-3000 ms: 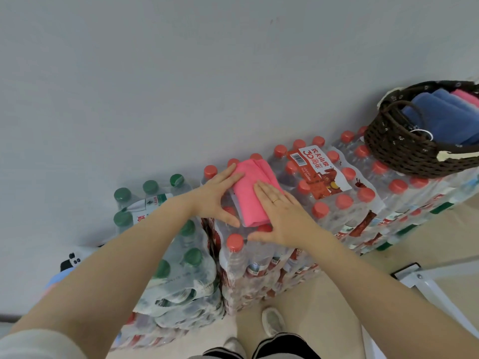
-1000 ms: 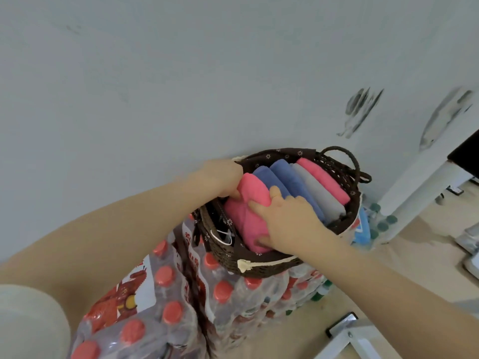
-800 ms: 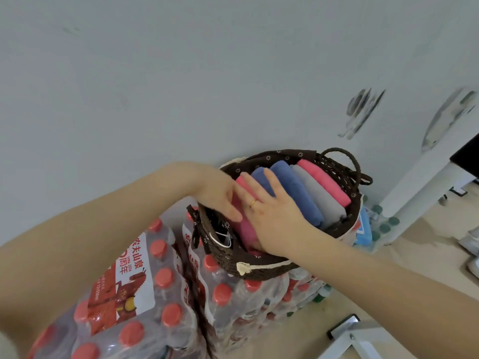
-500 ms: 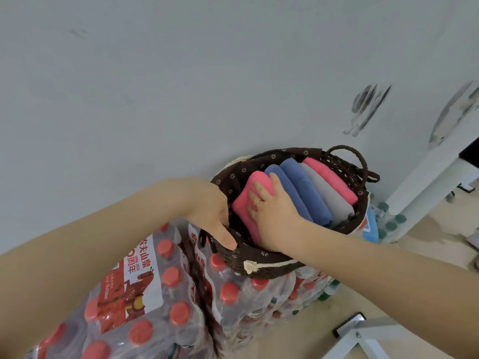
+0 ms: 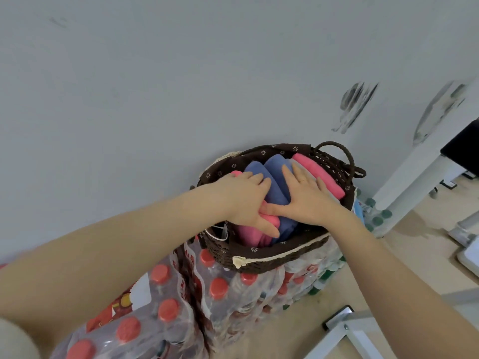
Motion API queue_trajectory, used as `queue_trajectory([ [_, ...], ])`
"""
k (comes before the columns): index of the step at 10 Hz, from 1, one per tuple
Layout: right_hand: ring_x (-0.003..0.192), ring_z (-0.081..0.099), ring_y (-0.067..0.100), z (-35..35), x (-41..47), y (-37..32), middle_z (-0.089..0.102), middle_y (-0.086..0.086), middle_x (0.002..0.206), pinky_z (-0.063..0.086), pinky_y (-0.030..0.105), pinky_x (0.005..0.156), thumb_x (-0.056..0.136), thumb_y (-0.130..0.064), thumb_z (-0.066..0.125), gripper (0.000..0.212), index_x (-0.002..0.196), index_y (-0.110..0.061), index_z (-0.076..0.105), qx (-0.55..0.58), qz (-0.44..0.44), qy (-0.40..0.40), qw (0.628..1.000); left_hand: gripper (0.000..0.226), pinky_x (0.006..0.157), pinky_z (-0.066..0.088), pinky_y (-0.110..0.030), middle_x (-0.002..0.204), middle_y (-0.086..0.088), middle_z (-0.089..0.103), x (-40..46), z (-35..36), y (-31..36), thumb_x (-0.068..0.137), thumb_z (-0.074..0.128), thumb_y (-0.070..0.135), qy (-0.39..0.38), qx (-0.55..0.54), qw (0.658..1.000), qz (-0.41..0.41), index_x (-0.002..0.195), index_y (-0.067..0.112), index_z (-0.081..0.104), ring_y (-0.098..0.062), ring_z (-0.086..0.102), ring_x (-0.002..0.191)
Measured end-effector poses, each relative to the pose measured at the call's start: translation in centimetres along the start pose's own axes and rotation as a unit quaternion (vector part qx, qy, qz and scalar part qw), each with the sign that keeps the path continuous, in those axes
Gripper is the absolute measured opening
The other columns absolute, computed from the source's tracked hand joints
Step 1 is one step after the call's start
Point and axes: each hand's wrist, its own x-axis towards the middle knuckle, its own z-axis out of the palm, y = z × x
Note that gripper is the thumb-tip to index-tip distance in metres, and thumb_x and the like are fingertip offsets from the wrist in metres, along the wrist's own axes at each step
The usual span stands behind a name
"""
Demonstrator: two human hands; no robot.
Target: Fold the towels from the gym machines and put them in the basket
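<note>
Both hands are in the basket (image 5: 261, 259) right now, palms down on the folded towels. Left hand (image 5: 243, 200) lies flat over the near pink towel (image 5: 248, 233), fingers spread and loose, thumb side running down toward the front wall of the basket. It's pressing rather than gripping as far as I can see, nothing pinched between the fingers. Right hand (image 5: 307, 196) is the same deal: open, fingers fanned out, resting across the blue towels (image 5: 276, 187) and covering most of the grey towel (image 5: 298, 163), with its thumb reaching over to touch the left hand.

So the towels sit upright in a row inside the basket, packed side by side: pink nearest the left, then two blue ones, then a sliver of grey, then another pink towel (image 5: 321, 174) against the far right wall. All folded, all tucked below or about level with the rim.

Basket itself is dark brown wicker with a flowery brown liner and a cream trim along the front edge, one loop handle (image 5: 344, 156) sticking up on the right. It's parked on top of shrink-wrapped bottle packs (image 5: 166, 314) with red caps, right up against a plain grey wall (image 5: 155, 86). A white frame leg (image 5: 409, 187) stands off to the right on the floor.
</note>
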Motion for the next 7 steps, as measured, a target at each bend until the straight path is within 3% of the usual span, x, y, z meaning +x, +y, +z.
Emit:
queue_trajectory([
  [1, 0.146, -0.005, 0.017, 0.2, 0.8, 0.2, -0.012, 0.0, 0.158, 0.003, 0.054, 0.116, 0.071, -0.074, 0.048, 0.107, 0.148, -0.023, -0.006, -0.021, -0.007, -0.004, 1.0, 0.115, 0.117, 0.015, -0.046, 0.155, -0.016, -0.012, 1.0, 0.9, 1.2, 0.073, 0.05, 0.071, -0.054, -0.007, 0.998, -0.037, 0.145, 0.007, -0.013, -0.038, -0.002, 0.143],
  [2, 0.146, -0.005, 0.013, 0.4, 1.6, 0.6, -0.011, -0.004, 0.158, 0.0, 0.056, 0.115, 0.071, -0.076, 0.046, 0.107, 0.148, -0.024, -0.007, -0.051, -0.023, -0.032, 0.998, 0.112, 0.119, 0.009, -0.045, 0.153, -0.016, -0.023, 0.8, 2.3, 1.0, 0.077, 0.045, 0.07, -0.057, -0.008, 0.998, -0.039, 0.143, 0.006, -0.019, -0.035, -0.015, 0.142],
  [3, 0.145, -0.007, 0.011, 0.5, 2.3, 0.5, -0.011, -0.006, 0.158, -0.004, 0.058, 0.114, 0.071, -0.078, 0.043, 0.107, 0.148, -0.024, -0.008, -0.07, -0.022, -0.059, 0.996, 0.109, 0.119, 0.007, -0.045, 0.152, -0.019, -0.022, 0.0, 3.2, 0.7, 0.078, 0.04, 0.07, -0.052, 0.029, 0.997, -0.041, 0.143, 0.003, -0.016, -0.036, -0.016, 0.142],
  [4, 0.146, -0.003, 0.013, 0.4, 2.0, 0.3, -0.003, -0.004, 0.159, -0.001, 0.057, 0.114, 0.072, -0.076, 0.045, 0.104, 0.149, -0.023, 0.0, -0.059, -0.026, -0.033, 0.997, 0.105, 0.119, 0.008, -0.044, 0.154, -0.02, -0.013, -0.6, 2.6, 0.9, 0.079, 0.037, 0.07, -0.044, 0.026, 0.998, -0.036, 0.145, 0.002, -0.008, -0.034, -0.009, 0.144],
  [5, 0.145, 0.011, 0.016, 0.0, 0.4, 0.3, 0.014, 0.002, 0.158, 0.013, 0.048, 0.117, 0.08, -0.065, 0.049, 0.089, 0.148, -0.017, 0.017, 0.026, -0.049, 0.108, 0.993, 0.093, 0.119, 0.009, -0.038, 0.157, -0.013, 0.005, -2.5, 1.5, 0.2, 0.083, 0.036, 0.067, 0.047, 0.016, 0.999, -0.017, 0.147, 0.004, 0.008, -0.027, 0.005, 0.145],
  [6, 0.142, 0.024, 0.024, -1.1, -2.7, -2.3, 0.03, 0.012, 0.151, 0.019, 0.042, 0.116, 0.093, -0.041, 0.046, 0.062, 0.143, -0.006, 0.03, 0.092, -0.068, 0.262, 0.958, 0.081, 0.116, 0.006, -0.035, 0.157, -0.008, 0.01, -6.0, 0.8, -1.1, 0.088, 0.037, 0.058, 0.182, -0.017, 0.983, -0.022, 0.147, 0.01, 0.01, -0.023, 0.006, 0.145],
  [7, 0.138, 0.03, 0.033, -0.3, -6.0, -6.1, 0.041, 0.02, 0.143, 0.022, 0.045, 0.112, 0.092, -0.033, 0.036, 0.057, 0.138, 0.0, 0.037, 0.055, -0.09, 0.414, 0.904, 0.082, 0.118, 0.007, -0.037, 0.158, -0.008, 0.003, -9.6, 1.0, -2.9, 0.089, 0.039, 0.055, 0.233, -0.034, 0.97, -0.057, 0.148, 0.012, 0.001, -0.024, 0.004, 0.145],
])
